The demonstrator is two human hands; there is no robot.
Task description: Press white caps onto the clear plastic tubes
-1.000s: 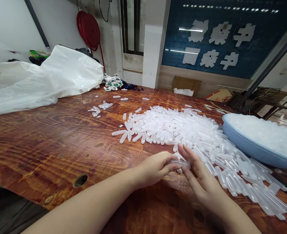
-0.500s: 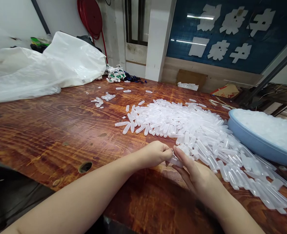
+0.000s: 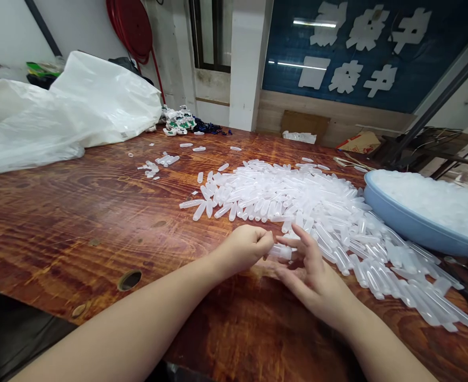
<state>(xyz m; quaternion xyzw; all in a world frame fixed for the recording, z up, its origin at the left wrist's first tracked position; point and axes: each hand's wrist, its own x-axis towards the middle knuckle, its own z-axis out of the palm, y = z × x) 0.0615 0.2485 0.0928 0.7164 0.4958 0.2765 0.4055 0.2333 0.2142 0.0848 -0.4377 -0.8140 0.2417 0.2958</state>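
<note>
My left hand (image 3: pixel 249 245) is closed in a fist, with a translucent plastic tube (image 3: pixel 280 251) sticking out past its thumb to the right. Just right of that tube, my right hand (image 3: pixel 310 265) has its fingers spread around the free end. Whether any right fingertip touches the tube I cannot tell. Behind both hands lies a wide pile of similar translucent plastic tubes (image 3: pixel 266 188), running toward the front right.
A blue basin (image 3: pixel 407 222) heaped with whitish pieces stands at the right on the wooden table (image 3: pixel 78 212). A white plastic sheet (image 3: pixel 110 103) covers the back left. Small white scraps (image 3: pixel 151 168) lie left of the pile. A round hole (image 3: pixel 129 280) pierces the table near its front edge.
My right hand has opened, its fingers spreading off the tube. My left hand keeps its hold on it. The camera view has shifted slightly right.
</note>
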